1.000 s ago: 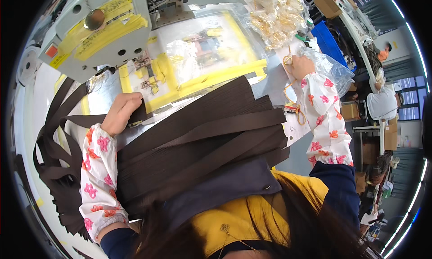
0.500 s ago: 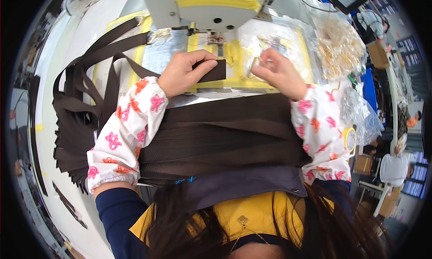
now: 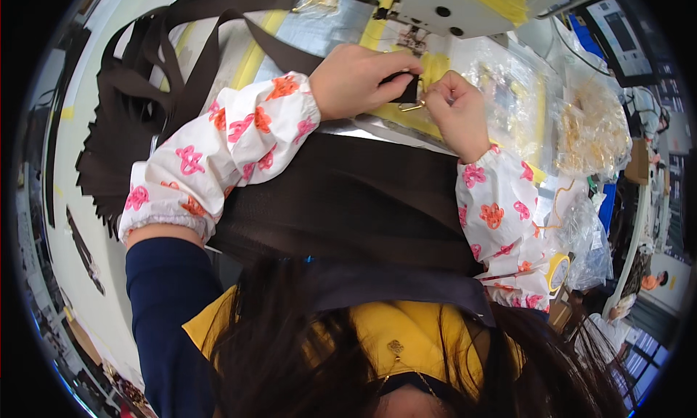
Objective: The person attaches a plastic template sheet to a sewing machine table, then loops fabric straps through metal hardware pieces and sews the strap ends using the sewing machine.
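Observation:
My left hand [image 3: 356, 80] is closed on the end of a dark brown strap [image 3: 403, 87], just below the needle and foot [image 3: 414, 40] of a sewing machine [image 3: 494, 4]. Right beside it, my right hand [image 3: 457, 113] pinches a small gold metal piece [image 3: 410, 106] at the strap's end. Both are over the yellow-taped plastic-covered work surface [image 3: 515, 106]. Long dark pleated fabric [image 3: 341, 193] lies across the front below my hands. More loose straps [image 3: 167, 40] loop over the left side, some ending in gold hardware [image 3: 316, 2].
Bags of gold hardware [image 3: 588, 127], a crumpled clear bag [image 3: 588, 244], a tape roll [image 3: 557, 271] and a blue bin [image 3: 606, 207] are at the right. A screen [image 3: 617, 33] stands at the upper right. Co-workers [image 3: 606, 338] are farther right. The white table's edge [image 3: 76, 200] curves along the left.
My right hand has left the cord at the right and come beside my left hand with a gold piece. My left hand has brought the strap end toward the needle area. The view has swung.

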The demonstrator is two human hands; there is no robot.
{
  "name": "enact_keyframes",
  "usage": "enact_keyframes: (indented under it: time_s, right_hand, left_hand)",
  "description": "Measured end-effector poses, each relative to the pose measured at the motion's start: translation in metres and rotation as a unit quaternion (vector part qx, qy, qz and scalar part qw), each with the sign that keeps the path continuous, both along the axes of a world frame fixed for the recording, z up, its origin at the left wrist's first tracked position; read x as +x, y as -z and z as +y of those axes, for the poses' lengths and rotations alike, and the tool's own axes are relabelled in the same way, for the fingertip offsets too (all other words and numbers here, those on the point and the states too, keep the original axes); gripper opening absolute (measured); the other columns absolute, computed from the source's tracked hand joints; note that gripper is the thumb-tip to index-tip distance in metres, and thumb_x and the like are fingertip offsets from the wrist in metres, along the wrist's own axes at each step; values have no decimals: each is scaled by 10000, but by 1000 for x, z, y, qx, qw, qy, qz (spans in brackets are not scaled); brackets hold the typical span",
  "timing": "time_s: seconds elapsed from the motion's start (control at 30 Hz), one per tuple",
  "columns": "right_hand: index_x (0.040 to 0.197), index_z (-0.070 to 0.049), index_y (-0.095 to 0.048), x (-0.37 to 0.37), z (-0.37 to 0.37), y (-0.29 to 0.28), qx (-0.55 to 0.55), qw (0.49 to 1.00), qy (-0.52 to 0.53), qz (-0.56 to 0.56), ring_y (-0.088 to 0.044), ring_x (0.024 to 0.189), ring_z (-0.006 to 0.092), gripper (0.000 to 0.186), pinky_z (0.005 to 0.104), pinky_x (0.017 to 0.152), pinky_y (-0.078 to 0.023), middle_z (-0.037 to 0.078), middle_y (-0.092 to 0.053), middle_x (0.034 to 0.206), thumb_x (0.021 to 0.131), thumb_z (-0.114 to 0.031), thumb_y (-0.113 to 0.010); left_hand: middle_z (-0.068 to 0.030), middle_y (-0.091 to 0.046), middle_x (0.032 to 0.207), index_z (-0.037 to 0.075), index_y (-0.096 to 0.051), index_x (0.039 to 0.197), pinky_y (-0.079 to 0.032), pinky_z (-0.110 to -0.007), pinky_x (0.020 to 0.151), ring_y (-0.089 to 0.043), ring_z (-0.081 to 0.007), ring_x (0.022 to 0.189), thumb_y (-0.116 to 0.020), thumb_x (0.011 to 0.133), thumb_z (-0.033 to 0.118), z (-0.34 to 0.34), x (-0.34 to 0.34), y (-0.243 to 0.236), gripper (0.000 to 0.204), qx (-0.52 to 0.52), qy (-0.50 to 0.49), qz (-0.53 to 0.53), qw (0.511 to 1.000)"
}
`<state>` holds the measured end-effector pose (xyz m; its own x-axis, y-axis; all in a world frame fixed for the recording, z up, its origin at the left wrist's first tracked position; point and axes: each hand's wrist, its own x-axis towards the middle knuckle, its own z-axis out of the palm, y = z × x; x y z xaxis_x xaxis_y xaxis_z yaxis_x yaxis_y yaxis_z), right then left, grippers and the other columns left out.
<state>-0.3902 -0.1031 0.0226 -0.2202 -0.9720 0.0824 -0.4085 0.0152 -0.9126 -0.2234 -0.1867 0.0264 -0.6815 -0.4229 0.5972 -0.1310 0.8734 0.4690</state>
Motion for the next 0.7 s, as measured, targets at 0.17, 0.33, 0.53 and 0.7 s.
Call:
enact_keyframes:
  time_s: [0.17, 0.33, 0.53, 0.7]
  right_hand:
    - [629, -17, -436, -5, 1, -1, -29, 996, -16, 86, -381, 544, 76, 165, 245, 489, -347, 5, -420, 541, 700, -111, -551]
    - [637, -7, -456, 3, -5, -4, -30, 997, 33, 62, -390, 525, 50, 215, 220, 483, -351, -5, -415, 520, 759, -145, -567]
    - [656, -16, -452, 9, 3, -3, -135, 966, -17, 220, -382, 486, 77, 221, 227, 470, -362, 16, -415, 516, 749, -138, -611]
    - [652, -25, -448, 4, 1, 5, -134, 966, -41, 218, -394, 478, 87, 224, 232, 471, -377, 17, -437, 518, 734, -121, -632]
  left_hand:
    - [-44, -575, 619, 87, -568, 973, -436, -267, 478, -552, -162, 496, -548, 819, 195, -2, -1, -5, 189, -11, -10, -38, 999]
    - [-120, -605, 695, 117, -531, 1001, -457, -397, 596, -586, -308, 659, -500, 781, 205, -2, -22, 9, 239, 47, 89, -30, 994]
    - [-170, -599, 718, 5, -489, 1009, -458, -399, 620, -591, -325, 685, -479, 779, 185, -2, -26, 14, 292, 135, 36, -35, 990]
    - [-203, -590, 713, -39, -481, 951, -455, -406, 625, -582, -357, 681, -474, 797, 200, 6, -26, 15, 284, 101, 46, -138, 984]
